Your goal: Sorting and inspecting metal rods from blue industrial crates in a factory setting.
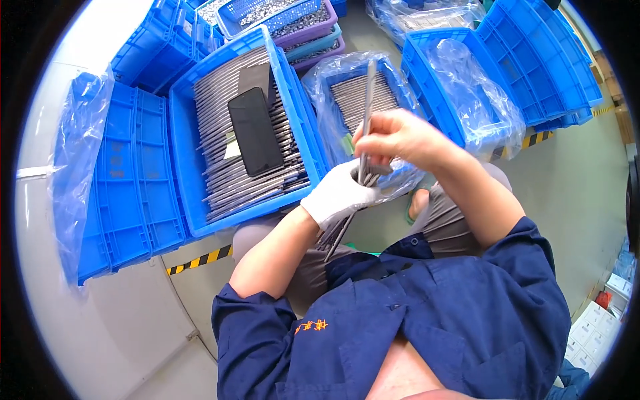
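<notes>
My left hand (337, 195), in a white glove, grips a bundle of thin grey metal rods (339, 235) that slants down toward my lap. My right hand (399, 139) is bare and pinches one long metal rod (367, 100), held nearly upright above the bundle. Just behind my hands stands a blue bin lined with clear plastic (333, 90), with more rods lying in it. To the left, a larger blue crate (183, 160) is full of the same rods, and a black phone (255, 131) lies on top of them.
A stack of upturned blue crates under plastic film (123, 187) stands at far left. Another lined blue bin (427, 53) and stacked crates (533, 60) are at right. Baskets of small metal parts (293, 20) sit at the back. Black-and-yellow tape (200, 259) marks the floor.
</notes>
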`<move>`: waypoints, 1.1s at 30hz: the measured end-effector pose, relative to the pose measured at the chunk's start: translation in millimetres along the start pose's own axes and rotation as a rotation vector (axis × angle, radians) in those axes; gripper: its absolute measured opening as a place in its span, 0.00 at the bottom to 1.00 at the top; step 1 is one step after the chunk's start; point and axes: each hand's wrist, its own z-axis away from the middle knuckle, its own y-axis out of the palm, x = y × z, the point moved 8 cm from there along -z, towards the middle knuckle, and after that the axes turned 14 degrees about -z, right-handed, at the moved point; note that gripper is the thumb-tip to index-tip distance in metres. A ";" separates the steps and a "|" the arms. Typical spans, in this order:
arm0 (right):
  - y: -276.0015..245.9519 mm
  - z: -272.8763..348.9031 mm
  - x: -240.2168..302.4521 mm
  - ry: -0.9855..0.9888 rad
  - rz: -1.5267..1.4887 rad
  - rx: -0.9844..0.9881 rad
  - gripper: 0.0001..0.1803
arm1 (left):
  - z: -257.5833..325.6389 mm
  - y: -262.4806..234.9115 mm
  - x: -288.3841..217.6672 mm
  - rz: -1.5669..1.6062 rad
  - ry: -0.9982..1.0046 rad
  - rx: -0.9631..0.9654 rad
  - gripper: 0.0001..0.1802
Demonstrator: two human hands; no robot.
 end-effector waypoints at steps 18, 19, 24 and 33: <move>34.8 -4.5 -33.2 0.178 -0.505 0.193 0.13 | 7.8 -59.8 -2.2 0.679 0.050 -0.260 0.15; 35.6 -2.8 -34.6 0.199 -0.487 0.175 0.13 | 7.3 -58.1 1.5 0.713 0.035 -0.249 0.15; 59.9 23.5 -51.4 0.298 -0.272 0.174 0.12 | 11.4 -68.4 5.5 0.733 0.047 -0.234 0.13; 14.2 88.6 -67.0 0.289 -0.173 -0.119 0.05 | 25.8 -83.1 -17.5 1.139 0.274 -0.100 0.06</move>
